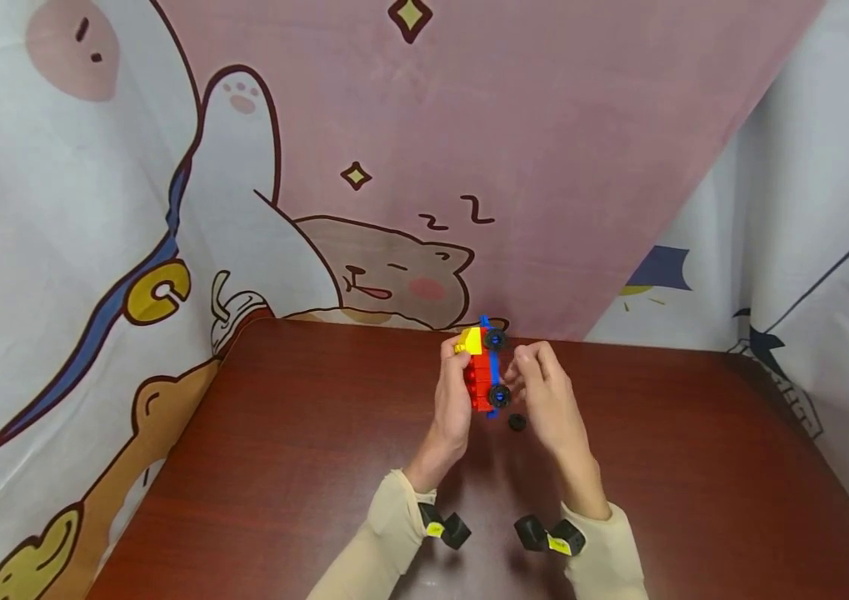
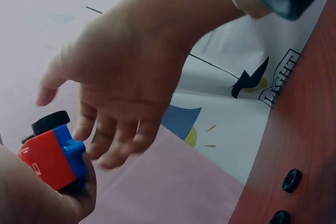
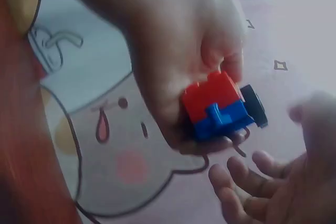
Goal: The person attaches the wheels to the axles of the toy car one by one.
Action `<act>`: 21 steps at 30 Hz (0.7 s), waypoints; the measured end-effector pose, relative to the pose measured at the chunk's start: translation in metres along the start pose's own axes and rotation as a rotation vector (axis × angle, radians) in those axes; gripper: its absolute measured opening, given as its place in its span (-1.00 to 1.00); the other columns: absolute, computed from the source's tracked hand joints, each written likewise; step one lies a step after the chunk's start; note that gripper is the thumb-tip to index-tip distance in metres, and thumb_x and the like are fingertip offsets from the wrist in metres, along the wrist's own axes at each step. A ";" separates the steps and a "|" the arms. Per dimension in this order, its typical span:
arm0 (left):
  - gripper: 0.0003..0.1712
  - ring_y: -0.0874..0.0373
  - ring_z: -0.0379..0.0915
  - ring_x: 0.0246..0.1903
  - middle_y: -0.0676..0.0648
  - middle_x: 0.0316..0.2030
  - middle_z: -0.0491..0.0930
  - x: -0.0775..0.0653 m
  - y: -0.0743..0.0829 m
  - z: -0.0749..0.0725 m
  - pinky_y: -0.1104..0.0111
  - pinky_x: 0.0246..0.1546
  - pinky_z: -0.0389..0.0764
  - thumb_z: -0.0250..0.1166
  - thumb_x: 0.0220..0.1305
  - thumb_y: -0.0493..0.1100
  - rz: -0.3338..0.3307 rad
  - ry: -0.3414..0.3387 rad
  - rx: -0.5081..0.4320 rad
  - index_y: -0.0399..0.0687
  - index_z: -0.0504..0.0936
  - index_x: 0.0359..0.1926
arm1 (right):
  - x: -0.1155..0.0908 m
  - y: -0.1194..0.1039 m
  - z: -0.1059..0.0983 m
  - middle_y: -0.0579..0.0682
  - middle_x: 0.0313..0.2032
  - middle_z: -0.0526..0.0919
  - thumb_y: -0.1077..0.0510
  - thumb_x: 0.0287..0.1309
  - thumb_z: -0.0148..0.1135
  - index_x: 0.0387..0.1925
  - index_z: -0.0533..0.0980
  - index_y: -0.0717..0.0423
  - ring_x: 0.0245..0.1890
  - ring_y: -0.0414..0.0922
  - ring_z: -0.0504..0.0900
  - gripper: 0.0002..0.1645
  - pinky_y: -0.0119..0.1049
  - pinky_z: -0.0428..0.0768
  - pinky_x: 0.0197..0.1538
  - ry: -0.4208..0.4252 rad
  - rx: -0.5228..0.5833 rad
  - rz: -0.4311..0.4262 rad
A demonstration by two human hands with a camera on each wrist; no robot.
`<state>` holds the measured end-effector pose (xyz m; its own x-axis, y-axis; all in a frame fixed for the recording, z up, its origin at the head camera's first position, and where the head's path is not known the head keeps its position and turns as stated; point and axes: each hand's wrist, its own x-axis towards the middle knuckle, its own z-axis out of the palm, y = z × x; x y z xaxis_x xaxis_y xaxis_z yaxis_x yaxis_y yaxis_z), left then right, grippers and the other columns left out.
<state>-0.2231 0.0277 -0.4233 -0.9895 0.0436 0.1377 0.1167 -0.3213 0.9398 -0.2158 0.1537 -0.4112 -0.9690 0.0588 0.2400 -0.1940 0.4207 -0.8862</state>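
Observation:
A toy car of red, yellow and blue building bricks is held above the table in my left hand. Two black wheels show on its right side in the head view. The left thumb lies along the red bricks, as the left wrist view shows part of the car too. Just right of the car is my right hand, fingers loosely bent, holding nothing. In the right wrist view, the fingers of this right hand are spread beside the car's wheel.
A small black tyre lies on the brown table below the hands. The left wrist view shows a tyre and a second one there. Printed cloth hangs behind and at both sides.

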 end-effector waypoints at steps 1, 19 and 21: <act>-0.58 0.16 0.36 -0.27 -0.02 -0.21 0.38 0.000 0.000 0.000 0.41 -0.25 0.39 -0.22 0.45 -0.03 -0.002 0.015 0.009 -0.09 0.26 0.20 | -0.001 0.001 -0.001 0.08 -0.39 0.58 -0.22 0.47 -0.07 -0.21 0.43 0.10 -0.45 -0.13 0.54 -0.54 -0.34 0.52 -0.38 0.006 -0.083 -0.014; -0.49 0.15 0.40 -0.01 -0.23 0.11 0.42 0.003 0.001 0.000 0.37 0.07 0.39 0.01 0.46 -0.12 0.006 -0.014 -0.037 -0.09 0.17 0.35 | -0.004 0.001 0.006 -0.08 -0.69 0.30 -0.13 0.28 0.22 -0.32 0.48 -0.01 -0.67 -0.14 0.30 -0.71 -0.29 0.26 -0.58 -0.043 -0.320 -0.088; -0.51 0.19 0.42 -0.11 -0.17 0.01 0.47 0.004 0.001 -0.001 0.37 -0.02 0.41 -0.01 0.46 -0.09 -0.014 -0.005 -0.017 -0.14 0.24 0.32 | -0.003 0.002 0.005 -0.06 -0.65 0.36 -0.14 0.32 0.20 -0.24 0.50 0.00 -0.65 -0.12 0.34 -0.70 -0.30 0.31 -0.58 -0.035 -0.263 -0.076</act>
<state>-0.2267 0.0269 -0.4219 -0.9905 0.0533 0.1266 0.1015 -0.3362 0.9363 -0.2137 0.1503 -0.4158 -0.9588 -0.0113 0.2838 -0.2241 0.6440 -0.7315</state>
